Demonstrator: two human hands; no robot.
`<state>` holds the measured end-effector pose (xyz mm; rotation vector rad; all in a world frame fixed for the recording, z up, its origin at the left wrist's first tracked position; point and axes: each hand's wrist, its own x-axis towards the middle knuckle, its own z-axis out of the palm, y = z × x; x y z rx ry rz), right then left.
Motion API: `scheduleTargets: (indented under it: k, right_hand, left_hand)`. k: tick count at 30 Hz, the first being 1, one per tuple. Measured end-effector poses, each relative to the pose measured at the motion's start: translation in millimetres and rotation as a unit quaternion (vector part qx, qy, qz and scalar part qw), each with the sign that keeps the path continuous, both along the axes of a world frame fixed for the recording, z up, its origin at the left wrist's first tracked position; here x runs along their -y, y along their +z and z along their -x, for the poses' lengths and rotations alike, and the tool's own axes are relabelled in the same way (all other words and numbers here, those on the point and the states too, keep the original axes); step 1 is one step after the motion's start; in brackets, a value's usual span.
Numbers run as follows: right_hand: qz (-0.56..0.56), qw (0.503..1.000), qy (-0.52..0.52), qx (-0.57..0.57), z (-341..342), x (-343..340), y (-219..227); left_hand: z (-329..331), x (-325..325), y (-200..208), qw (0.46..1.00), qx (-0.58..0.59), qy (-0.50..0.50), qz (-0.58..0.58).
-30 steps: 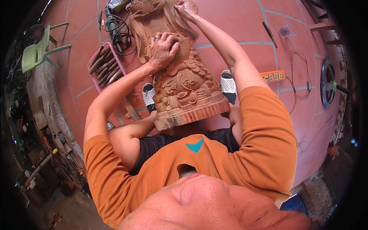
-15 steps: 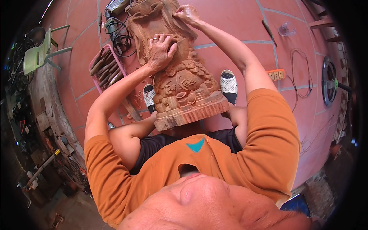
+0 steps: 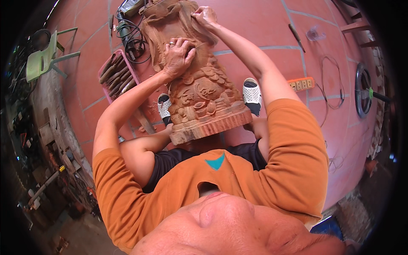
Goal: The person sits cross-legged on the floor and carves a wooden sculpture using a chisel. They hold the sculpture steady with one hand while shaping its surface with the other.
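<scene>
Red tiled floor (image 3: 263, 25) under wooden carving (image 3: 199, 93)

Both hands (image 3: 178, 55) (image 3: 205, 15) on carved wooden statue (image 3: 199, 89), red floor (image 3: 255, 25)

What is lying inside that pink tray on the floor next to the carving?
The pink tray holds a row of wooden-handled carving tools lying side by side. Their blade tips and the tray's bottom are hidden; cables lie just beyond it.

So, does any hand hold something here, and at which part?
The left hand grips the carved wooden statue at its middle. The right hand pinches something thin near the statue's top; what it is cannot be told.
</scene>
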<state>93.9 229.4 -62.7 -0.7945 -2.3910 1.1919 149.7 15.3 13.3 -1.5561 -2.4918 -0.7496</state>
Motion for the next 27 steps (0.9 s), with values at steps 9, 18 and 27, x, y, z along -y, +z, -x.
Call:
scheduleTargets:
  k: [9,18,27]
  right_hand:
    - [0.019,0.994,0.104,-0.025,-16,-8,6]
    - [-0.079,0.989,0.120,-0.036,-27,5,19]
    - [-0.060,0.982,0.158,-0.080,-74,0,4]
  left_hand:
    - [-3,2,4,1.000,0.006,0.005,0.010]
    - [-1,4,5,1.000,0.004,0.005,0.017]
    - [0,2,-2,1.000,-0.004,0.003,-0.004]
